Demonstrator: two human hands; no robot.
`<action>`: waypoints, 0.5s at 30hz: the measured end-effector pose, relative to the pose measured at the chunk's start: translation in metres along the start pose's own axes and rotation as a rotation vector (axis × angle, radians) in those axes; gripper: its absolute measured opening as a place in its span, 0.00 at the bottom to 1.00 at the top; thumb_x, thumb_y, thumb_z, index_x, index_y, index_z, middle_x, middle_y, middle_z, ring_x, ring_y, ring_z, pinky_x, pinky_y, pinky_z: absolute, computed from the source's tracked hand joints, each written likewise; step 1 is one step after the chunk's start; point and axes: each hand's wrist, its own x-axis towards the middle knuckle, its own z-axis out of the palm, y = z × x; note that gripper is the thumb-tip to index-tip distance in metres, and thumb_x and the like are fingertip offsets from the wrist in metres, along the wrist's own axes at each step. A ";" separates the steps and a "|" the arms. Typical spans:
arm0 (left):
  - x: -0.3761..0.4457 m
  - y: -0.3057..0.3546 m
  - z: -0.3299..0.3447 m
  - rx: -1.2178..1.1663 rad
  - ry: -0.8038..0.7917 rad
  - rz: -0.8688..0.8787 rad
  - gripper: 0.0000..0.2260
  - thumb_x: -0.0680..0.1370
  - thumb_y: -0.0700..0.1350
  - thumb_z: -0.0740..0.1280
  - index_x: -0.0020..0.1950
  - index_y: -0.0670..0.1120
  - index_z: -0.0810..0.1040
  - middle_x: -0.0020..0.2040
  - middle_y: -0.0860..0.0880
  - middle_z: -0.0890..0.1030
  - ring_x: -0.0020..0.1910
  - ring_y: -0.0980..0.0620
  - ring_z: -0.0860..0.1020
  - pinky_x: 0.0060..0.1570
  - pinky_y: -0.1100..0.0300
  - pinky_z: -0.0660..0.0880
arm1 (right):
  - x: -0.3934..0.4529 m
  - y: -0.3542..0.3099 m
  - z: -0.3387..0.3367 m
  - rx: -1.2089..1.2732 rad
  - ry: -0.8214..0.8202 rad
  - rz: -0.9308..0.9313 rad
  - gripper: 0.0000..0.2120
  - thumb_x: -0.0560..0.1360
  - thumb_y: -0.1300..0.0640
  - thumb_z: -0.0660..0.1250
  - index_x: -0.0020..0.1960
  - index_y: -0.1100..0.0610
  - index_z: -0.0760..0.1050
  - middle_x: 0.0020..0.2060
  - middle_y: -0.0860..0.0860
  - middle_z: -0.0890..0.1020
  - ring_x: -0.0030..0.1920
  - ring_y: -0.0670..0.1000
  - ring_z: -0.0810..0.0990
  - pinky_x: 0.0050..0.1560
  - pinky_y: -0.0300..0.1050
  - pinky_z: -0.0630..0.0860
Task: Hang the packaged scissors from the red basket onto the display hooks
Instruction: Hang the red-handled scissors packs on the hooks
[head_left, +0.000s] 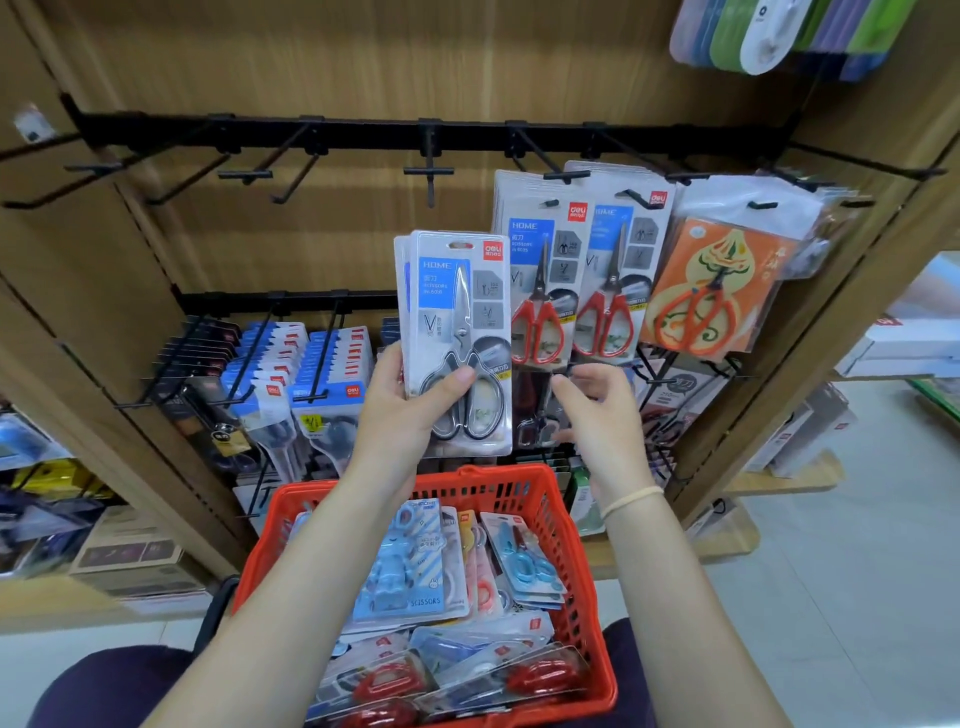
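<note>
Wooden display wall (363, 67) carrying black hooks (429, 169), several bare, others bearing red-handled scissors packs (540, 270). Left hand (402, 410) gripping upright packs of steel scissors (457, 338), thumb pressing the front, below the bare hooks. Right hand (597, 410) hovering just beside, fingers loosely spread, holding nothing. Red basket (563, 519) sitting below, containing more packs.

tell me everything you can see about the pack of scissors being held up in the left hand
The scissors pack is a clear plastic blister on a card with a blue HOME panel and a red logo at the top corner. Inside are silver scissors with grey looped handles, blades pointing up. It stands upright before the hooks, not yet hung. The left hand grips its lower left, thumb across the front. More card edges show behind it.
</note>
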 end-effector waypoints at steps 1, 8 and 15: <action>0.001 -0.002 0.003 0.006 0.003 0.002 0.24 0.70 0.47 0.78 0.64 0.51 0.77 0.59 0.50 0.85 0.60 0.49 0.83 0.65 0.44 0.77 | -0.005 -0.001 0.000 0.002 -0.054 -0.025 0.09 0.80 0.54 0.68 0.58 0.57 0.75 0.51 0.54 0.81 0.45 0.49 0.82 0.33 0.41 0.78; 0.007 -0.005 0.026 0.048 -0.010 0.018 0.19 0.74 0.39 0.77 0.63 0.48 0.77 0.56 0.49 0.86 0.54 0.52 0.85 0.54 0.55 0.81 | -0.018 -0.003 0.007 -0.073 -0.238 -0.119 0.13 0.76 0.51 0.74 0.52 0.58 0.77 0.39 0.55 0.77 0.38 0.52 0.76 0.39 0.48 0.74; 0.009 -0.006 0.019 0.051 0.008 0.007 0.11 0.82 0.44 0.69 0.65 0.51 0.77 0.60 0.55 0.85 0.61 0.55 0.82 0.67 0.48 0.76 | -0.010 0.001 -0.002 0.040 -0.203 -0.101 0.06 0.81 0.51 0.67 0.52 0.53 0.72 0.39 0.49 0.78 0.42 0.52 0.78 0.44 0.53 0.80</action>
